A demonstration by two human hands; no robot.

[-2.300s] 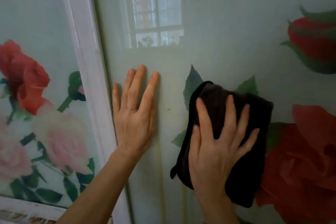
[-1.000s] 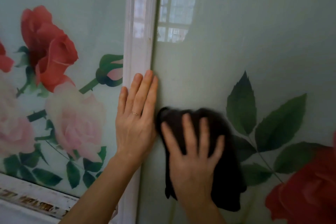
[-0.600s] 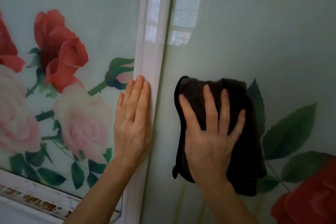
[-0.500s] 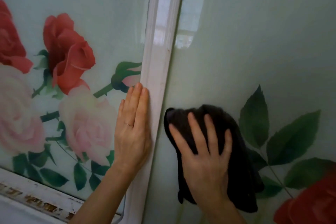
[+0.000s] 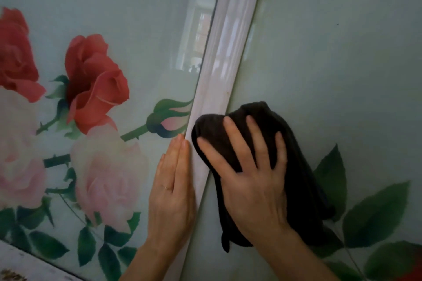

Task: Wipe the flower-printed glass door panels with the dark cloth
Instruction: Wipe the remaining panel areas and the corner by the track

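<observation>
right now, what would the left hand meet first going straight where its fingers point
Likely nothing raised: the left hand points up the flower-printed glass panel alongside the white frame strip, crossing only the printed pink rosebud. It might graze the strip.

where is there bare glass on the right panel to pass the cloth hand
Wide bare glass lies above the cloth, right of the white frame, up to the top edge. Crowded by the frame: the left hand sits beside the right hand.
</observation>
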